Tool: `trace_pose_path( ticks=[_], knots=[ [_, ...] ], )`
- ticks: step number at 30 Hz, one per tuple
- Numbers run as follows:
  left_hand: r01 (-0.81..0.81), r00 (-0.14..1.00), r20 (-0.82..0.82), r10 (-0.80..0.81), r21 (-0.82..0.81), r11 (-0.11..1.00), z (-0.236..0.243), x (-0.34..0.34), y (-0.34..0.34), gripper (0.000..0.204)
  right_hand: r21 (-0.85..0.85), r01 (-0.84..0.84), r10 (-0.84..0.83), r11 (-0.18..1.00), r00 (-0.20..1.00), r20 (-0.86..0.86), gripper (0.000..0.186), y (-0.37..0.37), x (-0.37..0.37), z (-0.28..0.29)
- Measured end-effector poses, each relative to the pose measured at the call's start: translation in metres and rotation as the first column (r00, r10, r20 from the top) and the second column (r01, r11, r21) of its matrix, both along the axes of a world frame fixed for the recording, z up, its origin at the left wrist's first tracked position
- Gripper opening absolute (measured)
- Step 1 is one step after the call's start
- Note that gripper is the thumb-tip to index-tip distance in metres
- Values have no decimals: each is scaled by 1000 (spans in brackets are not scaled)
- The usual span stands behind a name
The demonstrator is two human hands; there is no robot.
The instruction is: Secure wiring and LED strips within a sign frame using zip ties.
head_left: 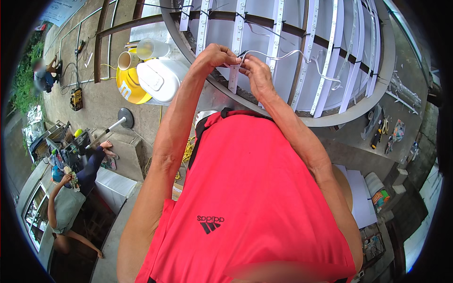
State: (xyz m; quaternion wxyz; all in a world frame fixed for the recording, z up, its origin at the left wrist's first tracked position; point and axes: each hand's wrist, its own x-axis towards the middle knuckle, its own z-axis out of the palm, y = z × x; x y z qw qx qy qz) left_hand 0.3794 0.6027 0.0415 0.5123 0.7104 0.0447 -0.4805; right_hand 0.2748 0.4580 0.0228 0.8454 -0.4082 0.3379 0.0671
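light strips [238,28] across the round frame [311,121], cups [126,61] at left (beside a container [158,84]), tools [376,137] at right

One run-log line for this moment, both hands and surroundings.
left hand: fingertips at white wire | right hand: fingertips at same wire | exact grip: unclear | below: light strips inside round frame

An open-air workshop — concrete ground [100,106], scattered tools [376,137], a round frame [388,56] of light strips [276,37] — greenery [27,63] beyond

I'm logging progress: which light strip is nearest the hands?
Third light strip from the left: left hand and right hand converge over it; others lie to either side.
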Motion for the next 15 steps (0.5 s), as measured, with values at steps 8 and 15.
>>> trace_pose_path(
  ticks=[8,15],
  knots=[
    [-13,1000,-9,13,14,1000,1,1,0,20,-940,-39,449,340,885,126,27,-28,16,57],
    [4,1000,25,-5,41,999,10,0,-2,19,-713,-681,662,168,614,-430,23,-31,74,61]
  ],
)
